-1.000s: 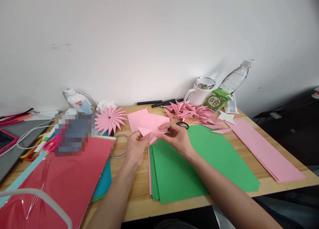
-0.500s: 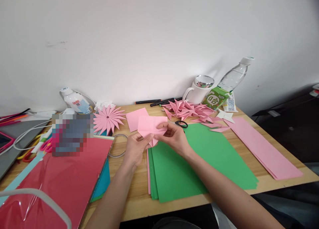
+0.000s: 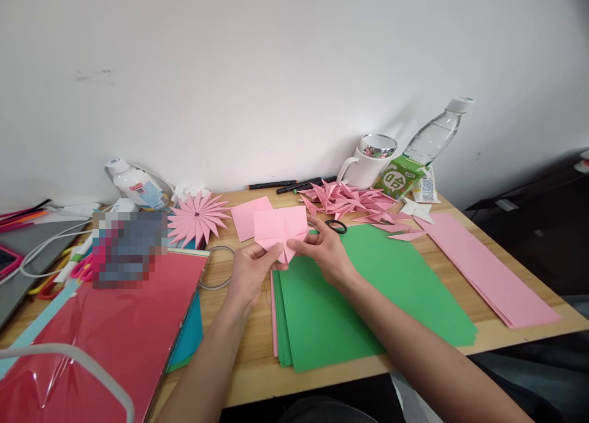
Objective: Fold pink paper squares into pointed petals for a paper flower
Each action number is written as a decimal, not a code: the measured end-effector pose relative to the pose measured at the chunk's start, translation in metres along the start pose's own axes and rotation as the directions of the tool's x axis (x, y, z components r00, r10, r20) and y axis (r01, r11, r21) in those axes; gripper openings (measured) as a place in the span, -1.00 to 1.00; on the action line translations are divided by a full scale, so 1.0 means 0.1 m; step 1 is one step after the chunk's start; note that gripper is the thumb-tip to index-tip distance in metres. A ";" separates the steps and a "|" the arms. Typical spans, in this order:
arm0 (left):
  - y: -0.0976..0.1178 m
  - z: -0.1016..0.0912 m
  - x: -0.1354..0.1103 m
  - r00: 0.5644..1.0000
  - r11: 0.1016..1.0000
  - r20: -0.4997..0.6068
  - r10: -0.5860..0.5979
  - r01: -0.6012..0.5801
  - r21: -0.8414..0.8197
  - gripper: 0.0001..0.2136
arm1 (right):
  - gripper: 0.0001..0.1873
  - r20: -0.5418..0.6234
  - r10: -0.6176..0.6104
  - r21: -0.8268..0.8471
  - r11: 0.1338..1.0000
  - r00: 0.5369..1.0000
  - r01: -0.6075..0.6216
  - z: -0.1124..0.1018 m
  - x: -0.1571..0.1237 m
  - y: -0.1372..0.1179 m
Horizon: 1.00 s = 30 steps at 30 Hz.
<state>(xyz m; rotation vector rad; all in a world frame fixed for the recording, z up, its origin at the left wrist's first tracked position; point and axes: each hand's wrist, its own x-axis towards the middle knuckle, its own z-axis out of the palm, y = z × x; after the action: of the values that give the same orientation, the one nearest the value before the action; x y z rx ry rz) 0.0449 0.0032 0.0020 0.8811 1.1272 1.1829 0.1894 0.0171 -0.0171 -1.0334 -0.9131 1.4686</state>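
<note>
Both the L hand [image 3: 250, 266] and the R hand [image 3: 327, 251] grip one pc. of pink paper [image 3: 280, 221], thumbs in front near the lower folds, fingers partly hidden behind. It's held up btwn. them, by the far L corner of the green stack [image 3: 368, 300]; upper part flat, lower end folded to a point. Step in hand looks like folding, prob. mid-way (my read only). Next move seems to call for lining up the flaps on the centre crease & pressing w/ the thumbs, w/o letting the lower tip slip.

Just behind: a loose pink square [image 3: 243, 219], and nr. the R hand a black loop handle [image 3: 337, 226] (scissors, presumably; blades can't be made out). L of the square, a many-pointed pink rosette [image 3: 202, 223]; to the R, a heap of folded pink pcs. [image 3: 340, 200].

Further out, on the wooden table [image 3: 248, 368]: pens [image 3: 273, 185] along the back, white mug [image 3: 365, 168], green box [image 3: 399, 176] w/ a leaning water bottle [image 3: 435, 134], long pink strips [image 3: 492, 269] far R, red folder [image 3: 115, 325] far L. Plain pale wall [image 3: 276, 73] behind; dark area off the R side, unclear what.
</note>
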 end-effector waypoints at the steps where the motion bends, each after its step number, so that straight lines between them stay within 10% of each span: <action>1: 0.00 0.00 0.00 1.000 1.000 0.002 -0.010 0.010 -0.010 -0.73 | -0.25 -0.002 0.000 -0.011 1.000 1.000 0.000 0.00 0.00 0.01; 30: -0.05 0.01 0.02 1.000 0.997 0.015 -0.016 0.015 0.071 -0.74 | -0.57 -0.020 -0.067 0.045 0.997 0.998 0.068 0.08 -0.05 0.01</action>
<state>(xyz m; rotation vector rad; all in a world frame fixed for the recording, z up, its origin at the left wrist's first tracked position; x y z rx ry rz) 0.0472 0.0041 -0.0033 0.9326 1.1671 1.1273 0.1820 0.0121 -0.0147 -0.9724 -0.8893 1.4151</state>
